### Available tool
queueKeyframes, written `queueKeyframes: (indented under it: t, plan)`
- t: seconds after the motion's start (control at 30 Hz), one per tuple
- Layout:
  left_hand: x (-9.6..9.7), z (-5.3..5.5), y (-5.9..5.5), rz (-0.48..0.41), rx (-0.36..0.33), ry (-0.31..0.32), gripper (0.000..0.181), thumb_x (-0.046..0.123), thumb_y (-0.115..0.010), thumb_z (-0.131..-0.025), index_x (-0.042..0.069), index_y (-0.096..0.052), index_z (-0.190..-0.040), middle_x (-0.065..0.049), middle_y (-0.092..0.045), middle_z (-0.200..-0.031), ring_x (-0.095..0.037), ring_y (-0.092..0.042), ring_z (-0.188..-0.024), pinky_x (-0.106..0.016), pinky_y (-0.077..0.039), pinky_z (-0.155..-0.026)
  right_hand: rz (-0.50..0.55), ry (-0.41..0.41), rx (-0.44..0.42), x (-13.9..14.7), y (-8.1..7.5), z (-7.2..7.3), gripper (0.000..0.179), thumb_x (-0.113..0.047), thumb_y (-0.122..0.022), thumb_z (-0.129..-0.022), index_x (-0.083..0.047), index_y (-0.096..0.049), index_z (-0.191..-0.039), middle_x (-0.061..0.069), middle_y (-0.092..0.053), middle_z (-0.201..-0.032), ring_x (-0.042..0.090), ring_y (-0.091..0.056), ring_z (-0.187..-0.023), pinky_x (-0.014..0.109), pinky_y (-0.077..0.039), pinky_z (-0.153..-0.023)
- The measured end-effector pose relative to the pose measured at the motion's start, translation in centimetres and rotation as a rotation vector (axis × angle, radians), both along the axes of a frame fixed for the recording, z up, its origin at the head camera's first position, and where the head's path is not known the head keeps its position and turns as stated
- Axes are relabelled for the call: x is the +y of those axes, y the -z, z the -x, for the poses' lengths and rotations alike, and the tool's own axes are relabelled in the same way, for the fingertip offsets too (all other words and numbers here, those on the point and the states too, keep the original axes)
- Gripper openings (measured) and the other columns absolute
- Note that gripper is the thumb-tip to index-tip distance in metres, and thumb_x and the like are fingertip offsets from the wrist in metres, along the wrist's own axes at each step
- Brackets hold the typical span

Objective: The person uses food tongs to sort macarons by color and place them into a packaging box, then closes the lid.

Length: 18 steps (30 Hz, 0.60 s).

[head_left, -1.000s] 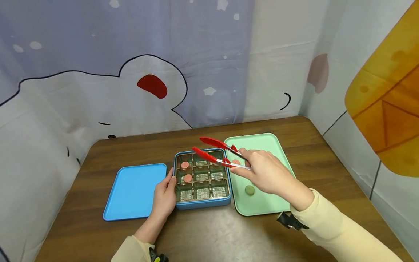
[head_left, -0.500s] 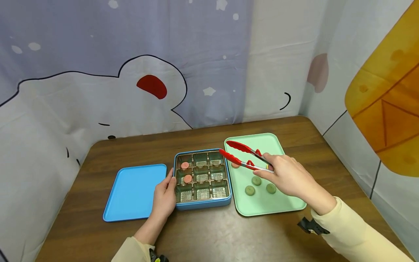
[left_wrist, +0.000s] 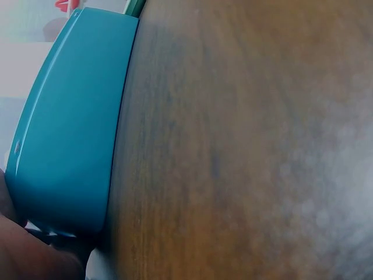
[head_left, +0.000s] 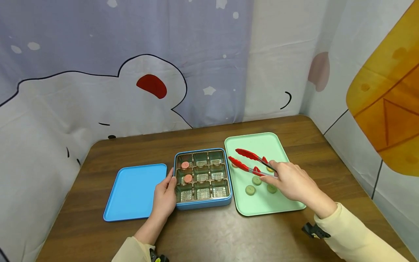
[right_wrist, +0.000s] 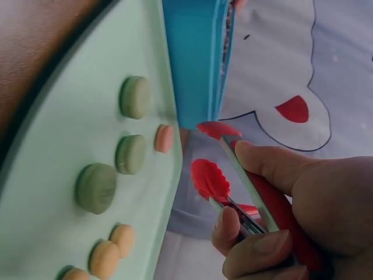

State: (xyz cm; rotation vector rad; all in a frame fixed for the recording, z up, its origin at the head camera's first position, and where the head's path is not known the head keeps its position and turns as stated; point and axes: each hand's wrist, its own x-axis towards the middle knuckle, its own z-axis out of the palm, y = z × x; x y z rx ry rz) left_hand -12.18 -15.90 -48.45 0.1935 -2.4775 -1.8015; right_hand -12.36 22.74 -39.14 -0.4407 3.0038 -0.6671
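My right hand [head_left: 296,182] grips a pair of tongs [right_wrist: 256,186] with red scalloped tips, thumb on one arm and fingers on the other. The tips stand apart over the green tray [head_left: 271,209], with nothing between them. Green macarons [head_left: 250,190] lie on the tray below, a pink macaron [right_wrist: 164,139] beside them. My left hand [head_left: 164,196] rests against the left side of a blue box [head_left: 204,204], its fingers along the wall. Inside, an insert [head_left: 202,174] divides the box into several compartments; two at the left hold pink macarons [head_left: 188,178].
A flat blue lid [head_left: 134,193] lies left of the box. Yellow-orange macarons [right_wrist: 104,259] lie on the tray, mostly hidden by my right hand in the head view. The wooden table [head_left: 206,236] meets a printed curtain [head_left: 209,65] at the back.
My right hand has carried the tongs rightward from over the box to over the green tray, then slightly lower. The left hand and the box have stayed in place.
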Motion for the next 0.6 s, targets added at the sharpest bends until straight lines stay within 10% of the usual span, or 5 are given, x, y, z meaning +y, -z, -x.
queueKeyframes:
  t: [0.6]
  plan:
    - [-0.1,0.0,0.1,0.007,0.011,-0.003,0.048,0.015,-0.044,-0.115,0.002,-0.042,-0.161,-0.018,-0.045,-0.160,-0.033,-0.037,-0.151,-0.053,-0.034,-0.120,-0.044,-0.010,-0.048,0.1,2.2,0.2,0.030,-0.039,-0.079,-0.096,-0.015,-0.062,-0.090,-0.003,-0.049,-0.062,0.015,-0.044,-0.056,0.033,-0.035,-0.050]
